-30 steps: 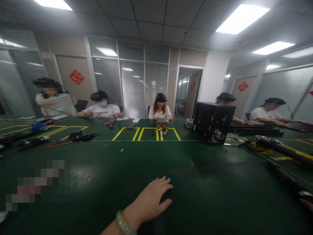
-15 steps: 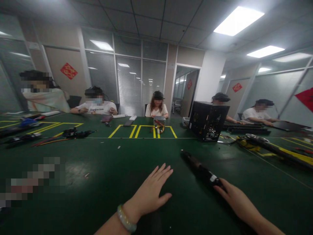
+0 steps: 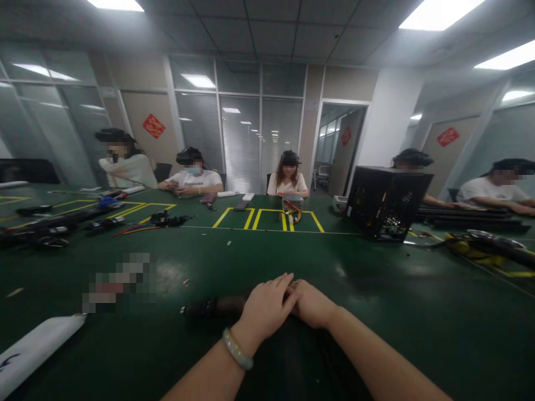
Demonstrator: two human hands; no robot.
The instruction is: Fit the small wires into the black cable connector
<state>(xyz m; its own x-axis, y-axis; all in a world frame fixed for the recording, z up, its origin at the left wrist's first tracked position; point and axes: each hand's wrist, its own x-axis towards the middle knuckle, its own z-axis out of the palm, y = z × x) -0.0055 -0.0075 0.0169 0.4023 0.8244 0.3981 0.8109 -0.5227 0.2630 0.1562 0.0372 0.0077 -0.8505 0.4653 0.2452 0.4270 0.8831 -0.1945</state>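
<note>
I see the black rod-shaped tool (image 3: 228, 306) jutting out leftward from beneath my left hand (image 3: 270, 306), whose grip I cannot tell. My right hand (image 3: 313, 303) looks wrapped around it, so I'd judge it secured, not yet released.

- The long black cylindrical tool (image 3: 215, 306) disappears at its right end under the left hand (image 3: 267, 309); whether that palm touches it cannot be told.
- The right hand's (image 3: 314, 306) fingertips are hidden behind the left.
- The bottom edge cuts both forearms.
- The left edge cuts a white elongated piece with a dark mark (image 3: 39, 348).
- The boxy black metal computer case (image 3: 370, 203) hides part of a co-worker in a dark cap (image 3: 412, 159).
</note>
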